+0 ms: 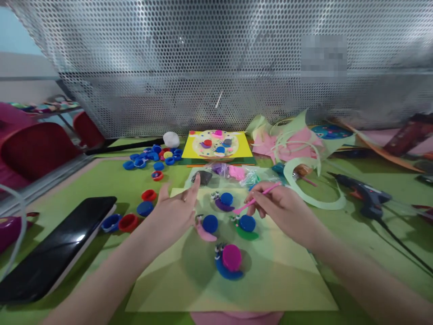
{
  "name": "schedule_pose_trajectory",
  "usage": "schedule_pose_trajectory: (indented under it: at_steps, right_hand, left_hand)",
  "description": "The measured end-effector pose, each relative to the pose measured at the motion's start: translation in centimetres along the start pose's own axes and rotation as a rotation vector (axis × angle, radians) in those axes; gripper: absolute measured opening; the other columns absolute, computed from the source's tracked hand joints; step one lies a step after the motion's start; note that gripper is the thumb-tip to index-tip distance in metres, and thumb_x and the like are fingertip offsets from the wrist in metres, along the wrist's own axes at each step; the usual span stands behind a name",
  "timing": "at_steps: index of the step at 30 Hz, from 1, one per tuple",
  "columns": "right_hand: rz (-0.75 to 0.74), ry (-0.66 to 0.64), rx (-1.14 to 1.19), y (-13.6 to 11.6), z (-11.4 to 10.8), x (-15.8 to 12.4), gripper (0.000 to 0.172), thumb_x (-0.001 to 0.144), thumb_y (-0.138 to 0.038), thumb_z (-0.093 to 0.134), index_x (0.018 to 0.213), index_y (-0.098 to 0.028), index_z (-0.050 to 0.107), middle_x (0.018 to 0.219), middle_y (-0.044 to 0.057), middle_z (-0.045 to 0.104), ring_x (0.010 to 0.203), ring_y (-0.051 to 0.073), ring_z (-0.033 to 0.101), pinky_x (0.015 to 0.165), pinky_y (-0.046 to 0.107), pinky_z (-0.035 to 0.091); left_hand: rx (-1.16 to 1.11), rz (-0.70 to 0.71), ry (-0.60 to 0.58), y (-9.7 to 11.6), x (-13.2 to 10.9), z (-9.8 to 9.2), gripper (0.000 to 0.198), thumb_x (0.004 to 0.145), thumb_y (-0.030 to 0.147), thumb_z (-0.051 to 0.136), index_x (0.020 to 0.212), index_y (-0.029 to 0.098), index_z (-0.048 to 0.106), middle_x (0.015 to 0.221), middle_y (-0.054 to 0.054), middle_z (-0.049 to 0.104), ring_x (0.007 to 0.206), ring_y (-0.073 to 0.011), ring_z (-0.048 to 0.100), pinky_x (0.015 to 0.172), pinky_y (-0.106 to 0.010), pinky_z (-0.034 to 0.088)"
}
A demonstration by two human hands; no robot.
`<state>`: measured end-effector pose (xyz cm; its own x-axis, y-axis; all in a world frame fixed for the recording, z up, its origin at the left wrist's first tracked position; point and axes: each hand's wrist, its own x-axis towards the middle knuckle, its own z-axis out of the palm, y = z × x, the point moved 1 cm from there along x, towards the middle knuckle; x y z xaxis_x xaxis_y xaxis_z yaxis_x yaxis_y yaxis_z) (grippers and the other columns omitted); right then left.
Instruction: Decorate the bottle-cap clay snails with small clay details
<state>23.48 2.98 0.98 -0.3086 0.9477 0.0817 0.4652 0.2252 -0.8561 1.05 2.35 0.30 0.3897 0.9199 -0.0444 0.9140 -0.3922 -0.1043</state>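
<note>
My left hand (177, 208) hovers over the left part of a pale yellow sheet (277, 280), fingers spread and holding nothing. In my right hand (279, 205) is a thin pink modelling tool (242, 209), its tip pointing left, close to a snail with a purple clay body (223, 206) and a blue bottle cap shell. Below it on the sheet are a pink snail (206, 234) and a green snail (246, 233), both with blue caps. Nearest me lies a blue snail (228, 271) with a magenta cap. All have googly eyes.
Loose bottle caps (145, 208) and a black phone (61, 248) lie left. Clay packets (237, 172) and a yellow picture with snails (244, 146) sit behind the sheet. Right are paper scraps (297, 144) and a glue gun (365, 192) with cord. A perforated metal panel (216, 58) stands behind.
</note>
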Motion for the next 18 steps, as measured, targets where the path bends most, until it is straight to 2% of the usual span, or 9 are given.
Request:
schedule_pose_trajectory:
  at_steps: [5, 8, 12, 15, 18]
  right_hand:
    - [-0.023, 0.008, 0.013, -0.2, 0.1, 0.0, 0.028, 0.091, -0.022, 0.042, 0.068, -0.020, 0.058, 0.066, 0.002, 0.067, 0.055, 0.013, 0.056, 0.052, 0.024, 0.043]
    - [-0.029, 0.007, 0.019, -0.4, 0.2, -0.1, 0.026, 0.091, -0.021, 0.042, 0.068, -0.020, 0.056, 0.065, 0.001, 0.068, 0.056, 0.013, 0.058, 0.053, 0.024, 0.044]
    - [-0.035, -0.001, 0.022, -0.4, 0.2, -0.1, 0.026, 0.091, -0.021, 0.042, 0.069, -0.020, 0.055, 0.063, 0.001, 0.068, 0.056, 0.014, 0.060, 0.053, 0.024, 0.044]
    - [-0.050, -0.005, 0.025, -0.2, 0.2, -0.1, 0.026, 0.091, -0.021, 0.042, 0.069, -0.020, 0.055, 0.065, 0.002, 0.069, 0.057, 0.014, 0.060, 0.053, 0.025, 0.044]
    - [-0.064, -0.008, 0.027, 0.0, 0.3, 0.0, 0.026, 0.091, -0.022, 0.042, 0.068, -0.020, 0.055, 0.065, 0.002, 0.069, 0.057, 0.014, 0.059, 0.054, 0.025, 0.045]
  left_hand:
    - [0.050, -0.015, 0.010, 0.7, -0.3, -0.4, 0.063, 0.080, -0.004, 0.027, 0.143, 0.002, 0.030, 0.079, -0.014, 0.076, 0.094, -0.0299, 0.069, 0.106, -0.062, 0.020]
    - [0.065, -0.067, 0.050, 0.5, -0.2, -0.4, 0.064, 0.079, -0.007, 0.023, 0.141, 0.001, 0.032, 0.089, -0.018, 0.075, 0.094, -0.0303, 0.069, 0.105, -0.063, 0.022]
    - [0.063, -0.145, 0.121, -0.6, 0.1, -0.3, 0.056, 0.088, 0.005, 0.026, 0.143, -0.001, 0.025, 0.098, -0.021, 0.073, 0.093, -0.0324, 0.069, 0.106, -0.063, 0.016]
    - [0.016, -0.161, 0.147, -1.0, 0.3, 0.0, 0.057, 0.089, 0.010, 0.032, 0.145, 0.005, 0.022, 0.100, -0.017, 0.075, 0.102, -0.0312, 0.066, 0.107, -0.060, 0.016]
    - [-0.031, -0.159, 0.157, -0.8, 0.5, 0.3, 0.058, 0.088, 0.013, 0.037, 0.145, 0.011, 0.025, 0.094, -0.014, 0.077, 0.095, -0.0293, 0.069, 0.106, -0.058, 0.019]
